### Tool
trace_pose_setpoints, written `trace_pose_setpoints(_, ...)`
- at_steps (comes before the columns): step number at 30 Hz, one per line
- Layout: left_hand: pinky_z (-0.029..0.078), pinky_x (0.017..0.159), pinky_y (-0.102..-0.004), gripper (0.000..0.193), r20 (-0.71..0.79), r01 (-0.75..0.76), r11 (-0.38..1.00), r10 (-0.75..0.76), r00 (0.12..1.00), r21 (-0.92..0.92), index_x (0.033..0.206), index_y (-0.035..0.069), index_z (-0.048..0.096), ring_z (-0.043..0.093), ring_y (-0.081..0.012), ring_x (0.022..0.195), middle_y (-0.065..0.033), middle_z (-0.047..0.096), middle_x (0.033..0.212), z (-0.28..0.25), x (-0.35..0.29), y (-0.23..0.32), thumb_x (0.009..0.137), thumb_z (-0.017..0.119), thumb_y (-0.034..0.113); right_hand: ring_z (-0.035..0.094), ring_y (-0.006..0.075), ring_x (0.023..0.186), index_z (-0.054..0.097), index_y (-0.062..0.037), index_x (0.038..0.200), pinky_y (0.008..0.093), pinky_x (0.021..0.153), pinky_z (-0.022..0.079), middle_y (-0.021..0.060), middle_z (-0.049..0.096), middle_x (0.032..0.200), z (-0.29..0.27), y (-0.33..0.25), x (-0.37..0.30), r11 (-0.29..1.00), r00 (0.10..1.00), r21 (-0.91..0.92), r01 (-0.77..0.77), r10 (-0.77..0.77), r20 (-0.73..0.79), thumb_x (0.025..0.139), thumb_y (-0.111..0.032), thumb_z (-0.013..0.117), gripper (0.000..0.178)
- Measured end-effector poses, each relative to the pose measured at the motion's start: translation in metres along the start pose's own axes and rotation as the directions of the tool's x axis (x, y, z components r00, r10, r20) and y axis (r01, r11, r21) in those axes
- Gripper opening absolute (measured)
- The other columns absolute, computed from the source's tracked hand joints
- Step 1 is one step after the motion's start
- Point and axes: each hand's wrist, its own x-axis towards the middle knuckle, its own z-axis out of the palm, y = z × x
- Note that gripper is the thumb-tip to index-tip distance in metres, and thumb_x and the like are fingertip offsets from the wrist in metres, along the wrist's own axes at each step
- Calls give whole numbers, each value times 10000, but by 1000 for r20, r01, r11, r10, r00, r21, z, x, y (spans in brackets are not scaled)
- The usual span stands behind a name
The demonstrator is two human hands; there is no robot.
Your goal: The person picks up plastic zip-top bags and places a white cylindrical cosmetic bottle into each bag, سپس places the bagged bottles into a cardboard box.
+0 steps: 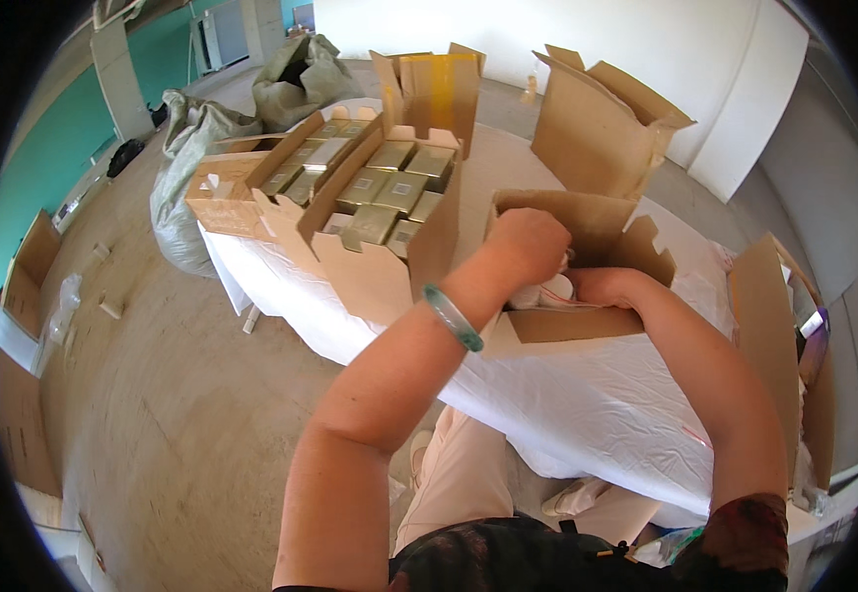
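Note:
An open brown cardboard box [587,326] stands on the table in front of me, and both my hands reach into it. My left hand [531,243] is closed over the box's left part, knuckles up; its fingertips are hidden. Beside it, lower and to the right, my right hand [607,286] is curled inside the box, its fingers partly out of sight. Between and below the hands lie white rounded items [555,290] with a thin reddish line on them; their kind is not clear. What each hand grips cannot be made out.
Left on the white-covered table [587,395] stand open cartons [370,281] of gold-coloured small boxes [401,189]. Two tall open cartons [587,128] stand at the back. Another open carton [759,316] is at the right edge. Woven sacks [187,187] rest on the floor beyond the table's left side.

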Motion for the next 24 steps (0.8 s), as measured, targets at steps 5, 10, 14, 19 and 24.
trace_pose_setpoints(5,526,750,-397,219,143,91,995,-96,985,40,875,130,735,656,-281,887,-104,694,896,-12,5,9,814,596,287,498,160,1143,458,-127,1370,312,959,406,50,553,1296,-4,-11,12,990,997,-129,-51,58,49,903,-254,580,499)
trace_pose_setpoints(10,529,728,-400,259,13,103,990,-105,994,96,818,97,735,662,-275,882,-103,698,864,4,11,13,809,610,323,548,142,1058,522,-110,1291,309,882,449,33,601,1205,-6,2,14,985,997,-165,-49,39,-69,887,-218,586,423)
trace_pose_setpoints(14,531,708,-397,203,24,106,991,-108,994,86,792,102,734,668,-281,854,-106,698,836,-1,12,11,796,600,255,576,121,941,619,-84,1159,306,836,458,46,638,1077,0,31,26,963,999,265,-43,39,21,856,-243,604,343)
trace_pose_setpoints(19,535,713,-389,161,-41,52,998,-51,998,22,810,97,727,670,-296,831,-125,695,839,3,12,9,777,578,147,596,155,980,631,-76,1151,321,854,457,80,649,1094,-7,39,59,973,999,-229,-6,-5,-50,825,-277,628,383)
trace_pose_setpoints(24,518,725,-412,173,35,111,994,-112,993,18,840,98,713,650,-308,852,-115,685,866,-3,6,2,788,578,192,543,166,1083,602,-88,1214,329,938,417,64,603,1233,-1,14,39,992,996,-96,84,-84,0,916,-301,539,372)
